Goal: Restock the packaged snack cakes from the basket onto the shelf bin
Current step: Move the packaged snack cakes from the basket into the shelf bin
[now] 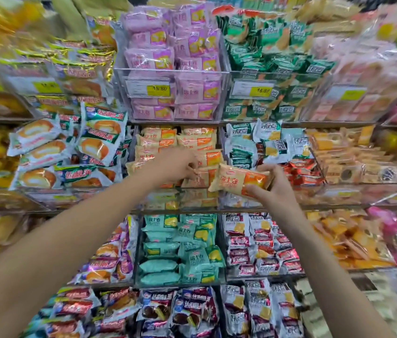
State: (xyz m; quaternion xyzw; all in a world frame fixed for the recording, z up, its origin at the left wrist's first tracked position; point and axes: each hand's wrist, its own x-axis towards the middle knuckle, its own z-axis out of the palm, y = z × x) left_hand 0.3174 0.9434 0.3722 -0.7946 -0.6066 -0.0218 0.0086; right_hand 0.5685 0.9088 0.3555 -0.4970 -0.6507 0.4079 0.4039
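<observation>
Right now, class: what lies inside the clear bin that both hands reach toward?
The bin holds stacked orange snack cakes. The left hand and the right hand's pack cover the middle ones.

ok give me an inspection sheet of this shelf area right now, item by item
surface: clear shelf bin, part filled with orange packs
job's things: orange snack cake pack held in front of the bin; basket not in view
clutter: purple packs above, teal packs below, green packs upper right
hands: left hand pinches a pack in the bin; right hand grips the orange pack
cables: nothing seen
surroundings: yellow price tags; edges blurred
</observation>
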